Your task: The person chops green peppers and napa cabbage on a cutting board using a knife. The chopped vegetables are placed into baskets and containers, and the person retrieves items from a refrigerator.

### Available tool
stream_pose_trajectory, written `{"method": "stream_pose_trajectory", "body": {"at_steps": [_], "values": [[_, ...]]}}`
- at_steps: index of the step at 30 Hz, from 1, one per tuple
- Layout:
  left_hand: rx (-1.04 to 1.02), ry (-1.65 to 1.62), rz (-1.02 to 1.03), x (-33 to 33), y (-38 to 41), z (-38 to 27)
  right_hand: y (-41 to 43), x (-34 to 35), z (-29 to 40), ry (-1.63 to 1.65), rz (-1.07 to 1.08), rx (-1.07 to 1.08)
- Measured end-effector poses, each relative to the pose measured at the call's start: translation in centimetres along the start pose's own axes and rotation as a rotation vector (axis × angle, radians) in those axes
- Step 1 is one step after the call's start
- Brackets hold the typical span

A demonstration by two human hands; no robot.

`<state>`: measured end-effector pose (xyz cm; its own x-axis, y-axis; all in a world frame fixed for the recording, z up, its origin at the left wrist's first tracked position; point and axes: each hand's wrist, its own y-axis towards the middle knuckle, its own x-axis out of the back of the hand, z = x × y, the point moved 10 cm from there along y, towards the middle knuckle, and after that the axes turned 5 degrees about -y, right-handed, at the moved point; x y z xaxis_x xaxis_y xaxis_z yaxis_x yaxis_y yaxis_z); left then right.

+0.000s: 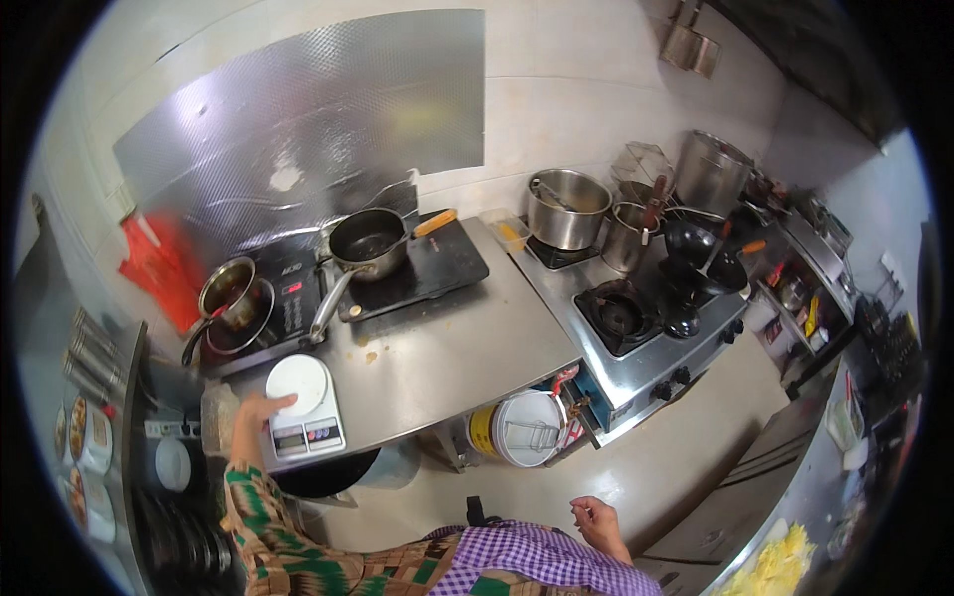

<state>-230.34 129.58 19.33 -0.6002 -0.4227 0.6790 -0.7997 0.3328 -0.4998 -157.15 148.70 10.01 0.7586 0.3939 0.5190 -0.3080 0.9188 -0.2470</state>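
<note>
A white digital kitchen scale [307, 406] with a round platform sits near the front left edge of the steel counter [447, 350]. My left hand [261, 408] grips its left side, thumb over the platform's edge; the other fingers are partly hidden. The scale's small display is too faint to read. Over the floor, in front of the purple checked apron [514, 555], hangs my right hand [598, 525], its fingers curled together with nothing visible in them.
Behind the scale, a small pot [227, 290] and a black-lined saucepan [369, 242] stand on induction cookers. To the right are a gas stove [618, 316], a steel stockpot [570, 208] and a wok [700, 253]. A white bucket [529, 428] stands below the counter; chopped yellow leaves [779, 562] lie lower right.
</note>
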Motion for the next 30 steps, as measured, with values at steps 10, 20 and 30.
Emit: {"method": "stream_pose_trajectory", "body": {"at_steps": [10,20,30], "values": [[-0.420,-0.752,0.154,-2.9,-5.0,-5.4,2.7,2.9,1.3,-0.170,0.041,0.114],[-0.451,-0.597,0.615,-31.6,-23.6,-24.4,3.4,14.5,-4.5,0.399,0.132,-0.163],[-0.744,-0.759,1.136,-62.5,-49.7,-42.4,8.3,33.7,-11.1,0.395,0.060,0.045]]}}
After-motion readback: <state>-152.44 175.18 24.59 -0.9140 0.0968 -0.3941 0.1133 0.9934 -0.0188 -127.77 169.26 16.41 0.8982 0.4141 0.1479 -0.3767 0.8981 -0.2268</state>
